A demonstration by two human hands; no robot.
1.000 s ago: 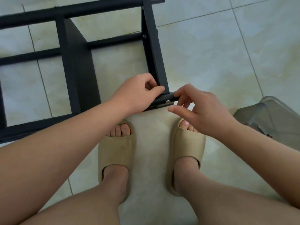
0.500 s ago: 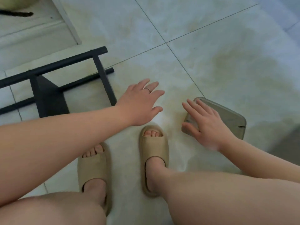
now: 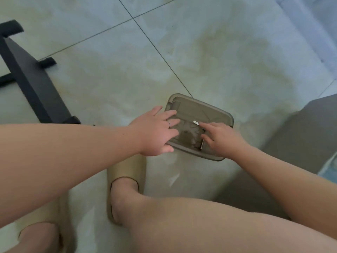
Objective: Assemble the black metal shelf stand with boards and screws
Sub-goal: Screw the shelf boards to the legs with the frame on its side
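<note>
Here, from my remote seat, I see both hands down over a translucent grey-brown plastic tray (image 3: 215, 110) that lies flat on the tiled floor (image 3: 218, 52), just ahead of the person's right foot in a beige slide sandal (image 3: 127, 170). The left hand (image 3: 158, 130) is released, with its fingers straight and spread. They lie across the tray's left edge, the thumb runs along the near rim, and a thin ring (image 3: 169, 123) shows on one finger. The right hand (image 3: 221, 138) comes in from the right side and grips nothing I can make out. Its index finger (image 3: 207, 126) is stretched out with the tip at a small silvery piece (image 3: 196, 122) inside the tray, though I cannot tell whether it truly touches. The thumb reaches forward below it. A thin metal rod (image 3: 202, 143) lies in the tray just beside that thumb, between the two hands. Smaller dark bits sit on the tray bottom, too small for me to name. The black metal shelf frame (image 3: 34, 83) lies on the floor at the upper left, well apart from both hands, its flat dark panel running diagonally with short bar ends sticking out. A grey object (image 3: 300, 139) fills the right edge, near the tray.
</note>
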